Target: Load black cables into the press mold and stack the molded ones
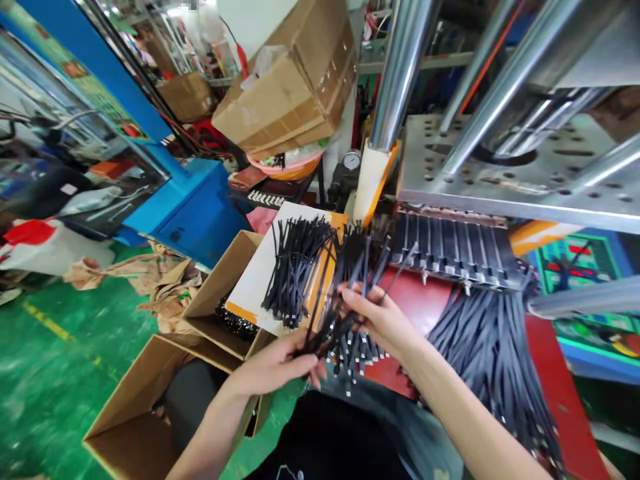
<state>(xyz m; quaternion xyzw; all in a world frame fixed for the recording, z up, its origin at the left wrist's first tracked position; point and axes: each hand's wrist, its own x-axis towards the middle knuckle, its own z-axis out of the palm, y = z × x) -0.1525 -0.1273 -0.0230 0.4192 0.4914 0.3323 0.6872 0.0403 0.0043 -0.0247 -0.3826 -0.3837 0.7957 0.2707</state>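
My left hand (283, 363) is closed around a loose bunch of thin black flat cables (327, 333) in front of my body. My right hand (377, 317) grips the same bunch a little higher and to the right, with cable ends sticking up past the fingers. Small shiny tips hang below the hands. Just beyond, a thick pile of similar black cables (295, 267) lies on a white board (250, 277) with orange edges. Many more long black cables (483, 347) fan out over the red tabletop (555, 380) on my right.
A press with steel columns (403, 73) and a perforated plate (440, 167) overhangs a ribbed metal mould (450, 247). Open cardboard boxes (130, 407) stand at lower left. A blue machine (190, 207), a large carton (300, 80) and a panel with red displays (580, 267) surround the spot.
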